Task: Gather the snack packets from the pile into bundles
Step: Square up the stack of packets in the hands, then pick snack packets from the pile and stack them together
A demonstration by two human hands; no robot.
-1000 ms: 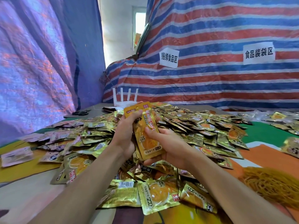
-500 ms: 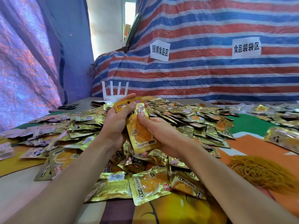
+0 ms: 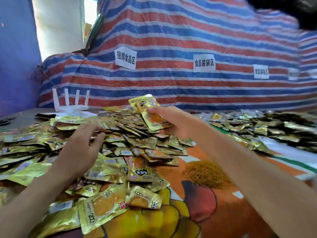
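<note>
Snack packets [image 3: 137, 145] lie right under our left hand [image 3: 80, 148], fingers loose and apart, centre-left. Our right hand [image 3: 178, 122] pinches a stack [image 3: 151, 115] mid-frame.

Thin bundle [image 3: 155, 121] of gold foil packets, upright, leaning left, pinched in right hand [image 3: 173, 122]. Loose pile [image 3: 137, 145] of same packets lies flat below it and under left hand [image 3: 80, 148].

A white paper sign [image 3: 125, 57] on the striped tarp [image 3: 171, 35], centre frame, reads "捆绑食品区". The second sign [image 3: 204, 63], to its right, reads "食品装袋区". A snack packet [image 3: 103, 210] at lower centre shows "王".
</note>
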